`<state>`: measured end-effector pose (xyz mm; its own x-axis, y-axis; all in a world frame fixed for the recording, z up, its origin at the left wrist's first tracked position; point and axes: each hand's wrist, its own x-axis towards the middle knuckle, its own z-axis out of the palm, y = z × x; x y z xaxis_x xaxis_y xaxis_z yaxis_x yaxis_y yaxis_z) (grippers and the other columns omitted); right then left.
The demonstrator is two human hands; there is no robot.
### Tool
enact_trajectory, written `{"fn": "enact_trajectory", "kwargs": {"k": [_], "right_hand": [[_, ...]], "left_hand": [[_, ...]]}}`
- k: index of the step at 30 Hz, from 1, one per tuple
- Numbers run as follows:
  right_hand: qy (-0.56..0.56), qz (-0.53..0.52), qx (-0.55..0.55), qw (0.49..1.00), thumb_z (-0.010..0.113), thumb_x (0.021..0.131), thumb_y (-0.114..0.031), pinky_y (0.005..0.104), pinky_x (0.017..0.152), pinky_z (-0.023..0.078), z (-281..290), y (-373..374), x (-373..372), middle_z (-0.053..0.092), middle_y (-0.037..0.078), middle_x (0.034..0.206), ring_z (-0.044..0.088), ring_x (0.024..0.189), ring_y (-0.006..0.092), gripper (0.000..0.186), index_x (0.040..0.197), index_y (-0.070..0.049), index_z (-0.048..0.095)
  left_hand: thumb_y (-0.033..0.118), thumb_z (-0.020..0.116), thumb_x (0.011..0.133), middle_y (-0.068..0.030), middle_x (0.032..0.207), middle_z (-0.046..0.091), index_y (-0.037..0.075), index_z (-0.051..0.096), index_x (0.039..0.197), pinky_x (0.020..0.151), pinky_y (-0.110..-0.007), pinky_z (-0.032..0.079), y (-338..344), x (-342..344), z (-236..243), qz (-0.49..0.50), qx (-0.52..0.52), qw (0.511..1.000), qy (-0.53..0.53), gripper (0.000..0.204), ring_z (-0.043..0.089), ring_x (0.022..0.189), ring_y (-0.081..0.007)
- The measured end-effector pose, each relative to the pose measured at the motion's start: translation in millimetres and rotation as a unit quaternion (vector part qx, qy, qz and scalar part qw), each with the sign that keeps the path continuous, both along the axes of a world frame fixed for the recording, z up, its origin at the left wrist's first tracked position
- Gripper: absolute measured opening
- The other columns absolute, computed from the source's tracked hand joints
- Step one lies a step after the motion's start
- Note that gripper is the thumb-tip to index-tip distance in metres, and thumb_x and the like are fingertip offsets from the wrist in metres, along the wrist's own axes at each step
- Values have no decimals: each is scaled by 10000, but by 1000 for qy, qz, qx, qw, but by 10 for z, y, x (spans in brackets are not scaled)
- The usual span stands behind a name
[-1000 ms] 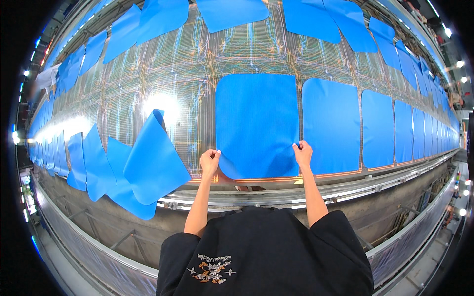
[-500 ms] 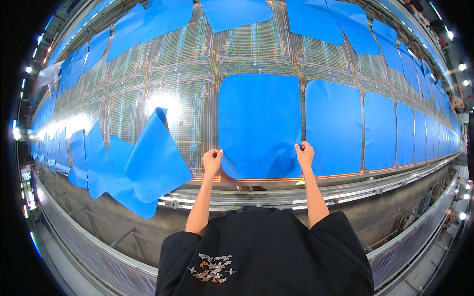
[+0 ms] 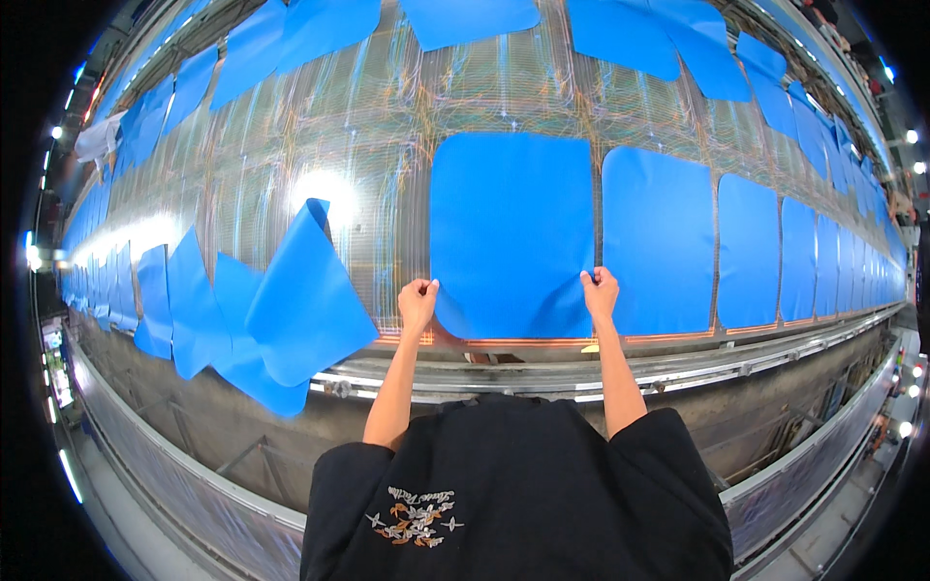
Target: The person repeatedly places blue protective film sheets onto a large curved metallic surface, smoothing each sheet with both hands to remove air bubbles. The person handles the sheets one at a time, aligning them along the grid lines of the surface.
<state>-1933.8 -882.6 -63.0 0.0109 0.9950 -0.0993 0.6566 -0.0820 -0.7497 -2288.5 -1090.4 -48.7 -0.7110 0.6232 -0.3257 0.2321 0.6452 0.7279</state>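
A blue sheet [image 3: 511, 228] with rounded corners lies in front of me on a long table [image 3: 373, 232] covered in fine coloured lines. My left hand [image 3: 418, 302] pinches its left edge near the front corner. On the opposite edge, my right hand [image 3: 600, 290] grips the sheet between thumb and fingers. The sheet bulges a little beside both hands, while its far part lies flat. Just right of my right hand, another blue sheet [image 3: 659, 242] lies flat on the table.
Left of me, a folded, curled blue sheet [image 3: 300, 320] hangs past the table's front edge. More loose sheets [image 3: 194, 300] lie beyond it, and others [image 3: 470, 21] along the far side. A metal rail [image 3: 542, 381] runs along the near edge.
The whole scene sits slightly higher in the picture. Both hands keep their hold on the sheet's side edges, and the sheet lies in nearly the same place.
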Motion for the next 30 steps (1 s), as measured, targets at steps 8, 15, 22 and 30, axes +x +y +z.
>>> {"fn": "enact_trajectory", "kwargs": {"k": [8, 15, 22, 30], "right_hand": [[89, 57, -171, 980, 847, 881, -268, 272, 631, 442, 375, -32, 65, 676, -7, 774, 547, 692, 75, 327, 929, 25, 710], [57, 35, -148, 987, 865, 864, -285, 266, 612, 448, 35, -563, 559, 671, 9, 738, 558, 676, 78, 358, 933, 40, 732], [37, -17, -138, 990, 854, 881, -294, 287, 687, 509, -53, -827, 656, 728, 39, 783, 627, 711, 99, 331, 918, 22, 764], [-7, -24, -115, 993, 854, 863, -305, 299, 675, 520, 4, -830, 556, 741, 53, 752, 637, 677, 106, 332, 890, 14, 765]], "left_hand": [[346, 817, 875, -163, 855, 778, -30, 781, 1017, 725, -367, 571, -309, 191, -66, 57, 70, 995, -36, 403, 763, 807, -250], [265, 797, 897, -94, 758, 762, -8, 789, 946, 641, -323, 563, -693, 469, -111, 133, 36, 982, -127, 277, 738, 626, -168], [279, 789, 904, -76, 711, 751, -6, 782, 897, 618, -309, 558, -658, 416, -90, 123, 13, 985, -122, 285, 728, 602, -148], [264, 792, 899, -82, 707, 750, -15, 776, 884, 606, -300, 559, -661, 400, -189, 126, 9, 982, -140, 280, 723, 589, -148]]}}
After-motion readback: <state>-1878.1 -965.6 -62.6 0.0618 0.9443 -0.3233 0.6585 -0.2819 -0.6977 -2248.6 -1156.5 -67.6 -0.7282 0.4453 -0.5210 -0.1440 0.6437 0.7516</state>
